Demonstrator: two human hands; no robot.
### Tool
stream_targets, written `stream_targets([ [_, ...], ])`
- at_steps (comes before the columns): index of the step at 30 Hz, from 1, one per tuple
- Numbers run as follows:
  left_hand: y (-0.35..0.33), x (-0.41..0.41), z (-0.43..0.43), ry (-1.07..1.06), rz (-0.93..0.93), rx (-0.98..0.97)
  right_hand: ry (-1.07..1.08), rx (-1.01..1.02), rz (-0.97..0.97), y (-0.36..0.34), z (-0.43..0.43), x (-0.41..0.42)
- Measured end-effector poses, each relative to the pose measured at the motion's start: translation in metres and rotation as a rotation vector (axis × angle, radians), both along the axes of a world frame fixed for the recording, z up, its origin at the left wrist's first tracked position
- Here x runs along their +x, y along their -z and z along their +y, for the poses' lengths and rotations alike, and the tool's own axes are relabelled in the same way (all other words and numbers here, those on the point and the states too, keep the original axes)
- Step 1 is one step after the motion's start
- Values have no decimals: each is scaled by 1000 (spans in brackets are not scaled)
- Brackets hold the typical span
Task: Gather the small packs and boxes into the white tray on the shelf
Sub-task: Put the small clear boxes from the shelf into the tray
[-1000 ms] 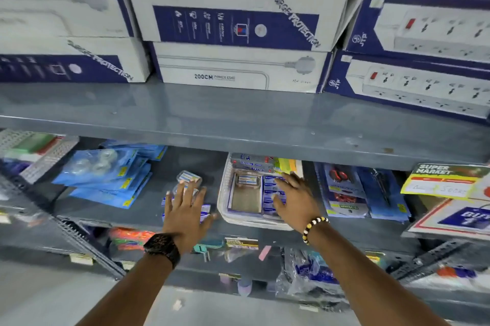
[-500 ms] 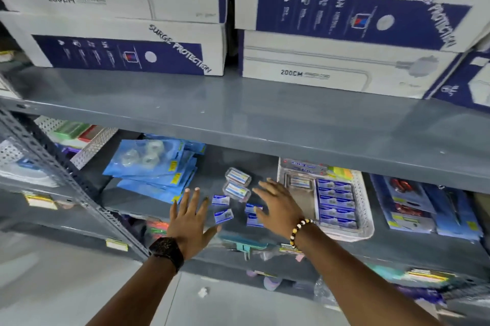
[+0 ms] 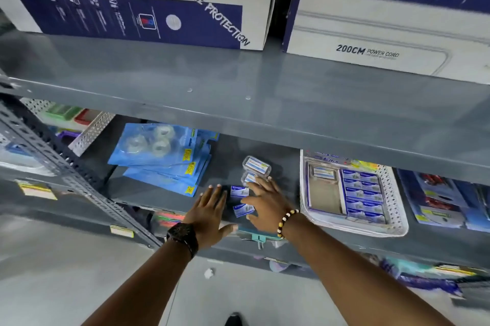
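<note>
Two hands are stretched flat over the grey shelf (image 3: 169, 193), to the left of the white tray (image 3: 396, 222). The left hand (image 3: 209, 213) is spread with its fingers apart and grasps nothing; a black watch (image 3: 184, 238) is worn on its wrist. The right hand (image 3: 267, 205) is likewise spread palm down, with a beaded bracelet (image 3: 286, 222) at the wrist; its fingertips (image 3: 269, 180) reach the lower of two clear plastic cases (image 3: 256, 165), but no closed grasp on anything can be seen. Between the two hands, two small blue-and-white packs (image 3: 240, 191) lie loose on the shelf, one behind the other, well short of the tray. Whether more packs lie under the right palm cannot be told.

Inside the tray, a column of similar small blue packs (image 3: 363, 193) is stacked along its right half, and an open box (image 3: 324, 193) with one pack at its far end fills its left half. Further left of the tray, beyond the hands, a fanned pile of blue blister cards (image 3: 161, 158) with clear tape rolls is seen. On the shelf above the tray, large white and navy boxes (image 3: 138, 10) marked "SURGE PROTECTION" and "200CM POWER CORD" are stacked. To the right of the tray, more carded goods (image 3: 437, 198) are laid out, blurred.
</note>
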State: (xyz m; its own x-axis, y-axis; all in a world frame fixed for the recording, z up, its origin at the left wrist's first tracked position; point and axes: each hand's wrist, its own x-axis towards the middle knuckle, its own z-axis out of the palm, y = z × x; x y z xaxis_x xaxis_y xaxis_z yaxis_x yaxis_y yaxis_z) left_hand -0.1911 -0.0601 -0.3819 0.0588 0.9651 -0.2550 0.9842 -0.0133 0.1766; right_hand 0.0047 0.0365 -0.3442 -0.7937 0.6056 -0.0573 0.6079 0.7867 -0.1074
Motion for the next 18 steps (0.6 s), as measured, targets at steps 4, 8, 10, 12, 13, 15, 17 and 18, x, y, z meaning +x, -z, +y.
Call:
stream_targets([
  [4, 9, -3, 10, 22, 0, 21, 12, 3, -32, 3, 5, -6],
  [8, 17, -4, 16, 53, 33, 60, 10, 21, -35, 3, 7, -3],
  [10, 21, -1, 17, 58, 38, 71, 28, 22, 16, 0, 5, 2],
  [12, 24, 3, 18, 53, 40, 79, 73, 14, 91, -7, 3, 11],
  [13, 26, 8, 20, 52, 33, 80, 107, 16, 136, -12, 3, 21],
  [15, 28, 17, 22, 49, 29, 78, 166, 42, 211, -23, 4, 40],
  [17, 27, 28, 24, 42, 22, 94, 231, 98, 253, -34, 10, 65],
  [18, 26, 34, 25, 34, 15, 102, 273, 112, 269, -39, 14, 80],
])
